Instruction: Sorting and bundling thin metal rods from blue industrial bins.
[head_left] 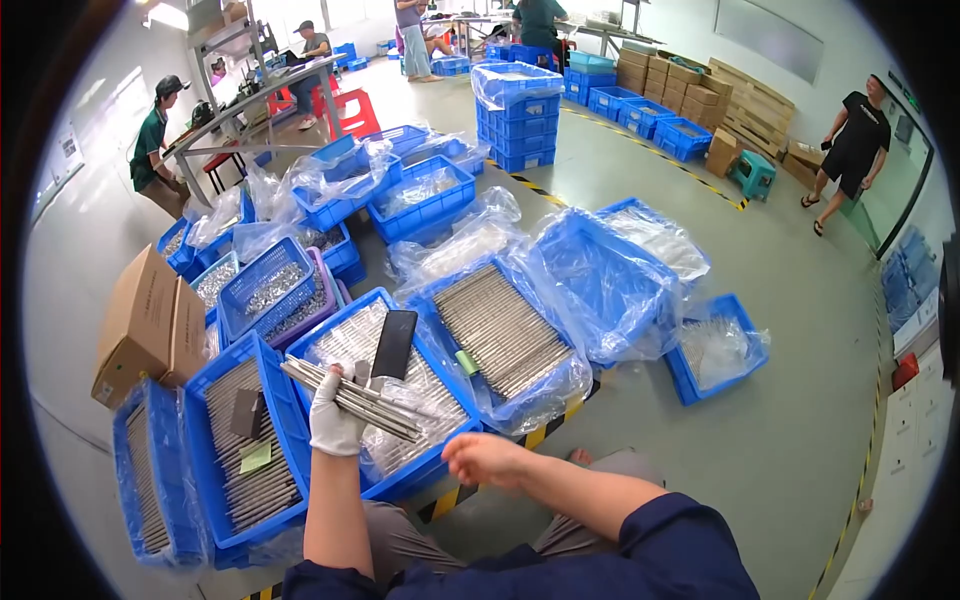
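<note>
My left hand point(336, 418), in a white glove, is wrapped round a bundle of thin metal rods point(375, 408). The rods slant down to the right over a blue crate point(385, 296) lined with rows of pale, shiny pieces. A black rectangular case point(394, 345) lies on those pieces, just beyond the rods. My bare right hand point(484, 460) hovers by this crate's near right corner, fingers curled; whatever they may hold is hidden. To the right, a plastic-lined crate holds rows of metal rods point(500, 330) and a green roll point(466, 362).
On the left stand another blue crate point(205, 480) of rods and cardboard boxes point(140, 325). Beyond are baskets of small metal parts point(275, 288) and plastic-draped crates point(425, 195). Stacked blue crates point(517, 130) stand farther back. A person point(858, 140) walks at the right; others work behind.
</note>
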